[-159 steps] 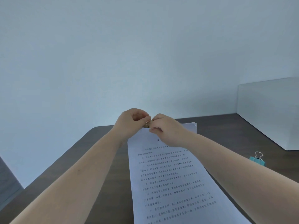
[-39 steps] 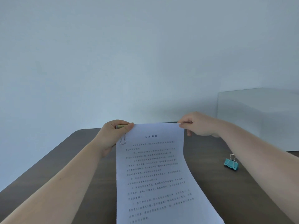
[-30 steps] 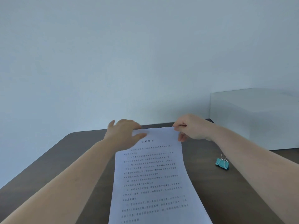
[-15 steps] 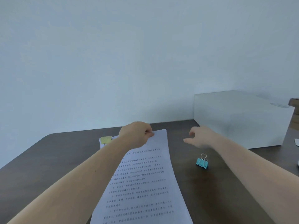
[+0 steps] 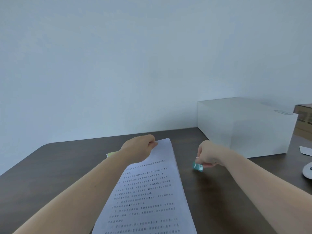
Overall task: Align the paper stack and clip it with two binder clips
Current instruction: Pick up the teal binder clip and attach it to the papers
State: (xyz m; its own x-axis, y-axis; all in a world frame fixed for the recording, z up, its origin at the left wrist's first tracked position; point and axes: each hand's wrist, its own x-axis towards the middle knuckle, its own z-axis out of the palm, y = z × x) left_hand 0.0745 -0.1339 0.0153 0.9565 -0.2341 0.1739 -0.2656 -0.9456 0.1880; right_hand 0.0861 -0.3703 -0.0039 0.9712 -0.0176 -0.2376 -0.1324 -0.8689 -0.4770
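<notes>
At frame centre our left hand (image 5: 138, 148) pinches the far edge of the printed paper stack (image 5: 148, 191), which runs to the bottom edge. Right of it, our right hand (image 5: 209, 155) has fingers clamped on the teal binder clip (image 5: 197, 166) at the dark table (image 5: 59, 166).

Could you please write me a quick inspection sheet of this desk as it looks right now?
Surface: dark table, bare around the work.
Job's things: paper stack lies lengthwise; teal binder clip sits to its right.
Clutter: white box at back right; yellow-green slip behind the left forearm; white object at the right edge, cut off.
Grippers: left hand pinches the stack's far edge; right hand pinches the clip.
Cables: nothing seen.
Surroundings: plain pale wall.
</notes>
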